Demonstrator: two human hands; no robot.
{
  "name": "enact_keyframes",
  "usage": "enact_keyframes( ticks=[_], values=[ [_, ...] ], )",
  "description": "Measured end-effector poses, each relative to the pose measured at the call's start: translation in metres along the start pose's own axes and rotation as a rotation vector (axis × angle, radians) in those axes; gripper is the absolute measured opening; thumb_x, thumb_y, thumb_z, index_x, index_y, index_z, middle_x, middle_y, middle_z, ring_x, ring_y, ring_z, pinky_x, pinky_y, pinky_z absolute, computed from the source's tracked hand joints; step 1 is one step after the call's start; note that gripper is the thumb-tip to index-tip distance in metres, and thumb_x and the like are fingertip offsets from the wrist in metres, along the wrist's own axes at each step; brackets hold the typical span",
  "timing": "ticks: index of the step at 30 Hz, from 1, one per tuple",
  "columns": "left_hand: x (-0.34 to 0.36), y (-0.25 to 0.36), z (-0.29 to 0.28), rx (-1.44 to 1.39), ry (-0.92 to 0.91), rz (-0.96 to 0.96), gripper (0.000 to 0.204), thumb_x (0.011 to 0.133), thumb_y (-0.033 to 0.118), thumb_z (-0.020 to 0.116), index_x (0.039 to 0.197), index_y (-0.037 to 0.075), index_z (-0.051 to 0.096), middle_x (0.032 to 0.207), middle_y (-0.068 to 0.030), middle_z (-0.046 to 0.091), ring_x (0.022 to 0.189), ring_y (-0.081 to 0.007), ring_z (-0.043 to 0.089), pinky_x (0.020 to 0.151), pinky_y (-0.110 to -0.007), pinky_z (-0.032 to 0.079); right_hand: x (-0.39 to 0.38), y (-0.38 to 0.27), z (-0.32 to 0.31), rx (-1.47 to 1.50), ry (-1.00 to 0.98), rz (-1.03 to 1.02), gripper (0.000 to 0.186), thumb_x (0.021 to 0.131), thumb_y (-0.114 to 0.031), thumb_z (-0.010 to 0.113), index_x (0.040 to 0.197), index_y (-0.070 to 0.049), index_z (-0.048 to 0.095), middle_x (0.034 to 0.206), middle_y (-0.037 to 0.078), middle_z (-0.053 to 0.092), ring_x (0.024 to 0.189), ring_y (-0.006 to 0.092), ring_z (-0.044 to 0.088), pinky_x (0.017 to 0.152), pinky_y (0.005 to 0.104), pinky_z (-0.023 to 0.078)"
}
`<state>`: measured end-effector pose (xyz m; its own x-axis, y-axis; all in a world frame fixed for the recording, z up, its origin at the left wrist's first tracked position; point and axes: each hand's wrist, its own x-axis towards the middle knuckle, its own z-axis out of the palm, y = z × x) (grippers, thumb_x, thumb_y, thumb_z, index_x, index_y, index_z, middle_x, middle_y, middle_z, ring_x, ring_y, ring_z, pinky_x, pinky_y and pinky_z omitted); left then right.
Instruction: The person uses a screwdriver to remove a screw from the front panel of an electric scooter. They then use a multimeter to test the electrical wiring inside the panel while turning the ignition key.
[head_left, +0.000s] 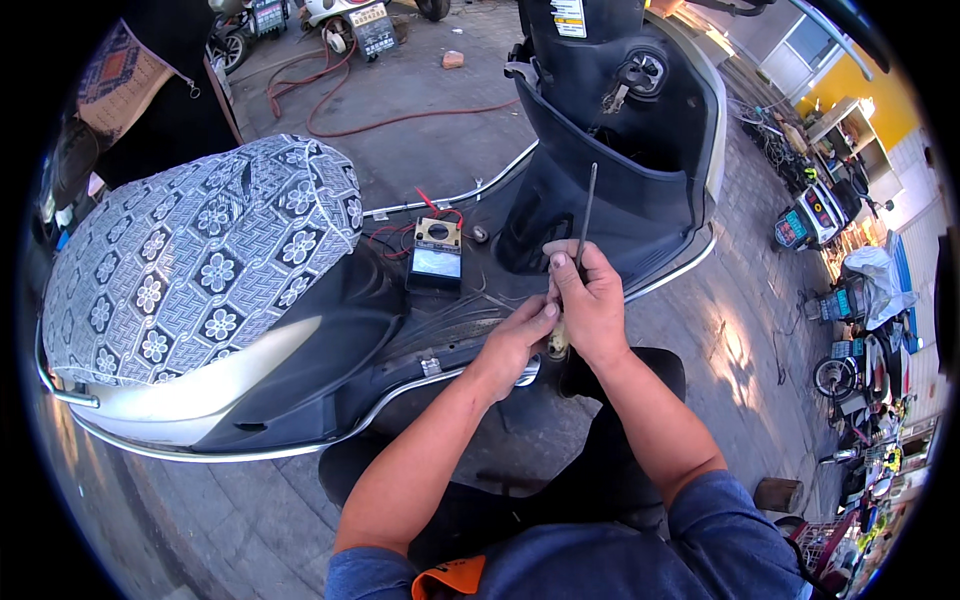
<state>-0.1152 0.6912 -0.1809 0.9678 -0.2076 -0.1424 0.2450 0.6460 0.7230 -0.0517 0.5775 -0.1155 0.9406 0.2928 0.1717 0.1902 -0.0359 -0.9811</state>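
Observation:
Above the scooter's footboard my two hands are close together. My right hand [594,305] is closed round a thin metal rod [591,200] that points up and away, like a screwdriver shaft; its lower end is hidden. My left hand [520,340] is closed beside it, thumb and fingers pinched together. A small pale yellowish piece [558,340] shows just below the fingers; I cannot tell which hand holds it. Left of my hands, a multimeter [435,262] with a dark case lies on the footboard [470,325], with red leads [428,200] beside it.
The scooter seat [215,235] has a patterned grey cover. Keys [617,95] hang at the front panel [560,130]. A red hose [410,118] and a brick piece [453,60] lie on the paving. Parked scooters [825,215] line the right; a person in dark clothes [165,110] stands at left.

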Motion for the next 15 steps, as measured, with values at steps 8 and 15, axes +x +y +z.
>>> enact_keyframes(
  ticks=[8, 15],
  values=[
    [-0.022, 0.008, 0.010, 0.104, -0.096, 0.145, 0.038, 0.114, 0.040, 0.056, 0.107, 0.005, 0.067, 0.079, 0.0014, 0.058, 0.070, -0.0090, 0.053, 0.065, -0.027, 0.043, 0.020, -0.073, -0.027, 0.136, 0.097, -0.320, 0.012, 0.106, -0.003, 0.063, 0.116, -0.002, 0.069, 0.096, 0.002, 0.067, 0.084, 0.0090, 0.063, 0.079, 0.0250, 0.051],
    [-0.036, 0.003, -0.015, 0.026, 0.021, 0.076, 0.039, 0.113, 0.042, 0.057, 0.103, 0.005, 0.065, 0.074, 0.0015, 0.056, 0.066, -0.0088, 0.051, 0.060, -0.027, 0.039, 0.090, -0.214, -0.053, -0.587, 0.007, -0.538, 0.014, 0.101, -0.001, 0.064, 0.112, 0.000, 0.072, 0.091, -0.001, 0.069, 0.078, 0.0051, 0.061, 0.073, 0.0218, 0.050]
  ],
)
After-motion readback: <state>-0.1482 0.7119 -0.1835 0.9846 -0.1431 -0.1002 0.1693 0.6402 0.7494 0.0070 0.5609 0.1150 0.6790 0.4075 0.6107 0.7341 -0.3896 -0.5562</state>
